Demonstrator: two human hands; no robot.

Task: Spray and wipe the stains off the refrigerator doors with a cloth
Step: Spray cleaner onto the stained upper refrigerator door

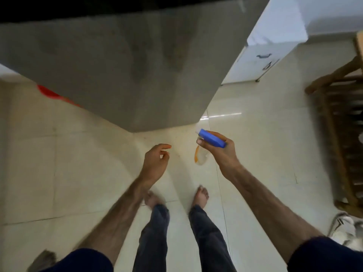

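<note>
The grey refrigerator door [121, 61] fills the upper middle of the head view, with dark streaky patches on its lower part. My right hand [224, 152] is closed around a spray bottle [211, 141] with a blue head and a clear body bearing an orange stripe, held just below the door's bottom right corner, nozzle toward the door. My left hand [155, 161] hangs beside it, empty, fingers loosely curled and apart. No cloth is visible.
My bare feet [200, 196] stand on the cream tiled floor [68, 154]. A white cabinet [261, 61] stands to the right of the fridge, a wooden rack [341, 122] and white shoes [345, 228] at the far right, something red [51, 93] at the left.
</note>
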